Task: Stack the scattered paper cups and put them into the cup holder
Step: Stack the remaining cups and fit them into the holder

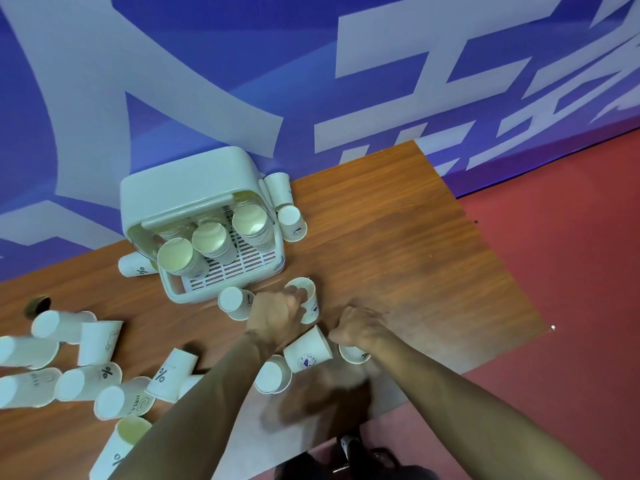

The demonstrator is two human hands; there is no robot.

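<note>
Cup holder [194,188] at the back of the table [398,244] carries three stacks; loose paper cups [86,372] sprawl left of your arms. Your left hand [277,313] pinches the rim of an upright cup [310,303], and your right hand [356,329] curls round another cup [353,355]. This looks like the gathering step, so next nest one inside the other, mouths aligned.

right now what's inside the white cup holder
The cup holder holds three stacks of nested paper cups on its slatted tray, mouths toward the camera. More rims show behind them, but the lid covers the back, so their number cannot be told.
</note>
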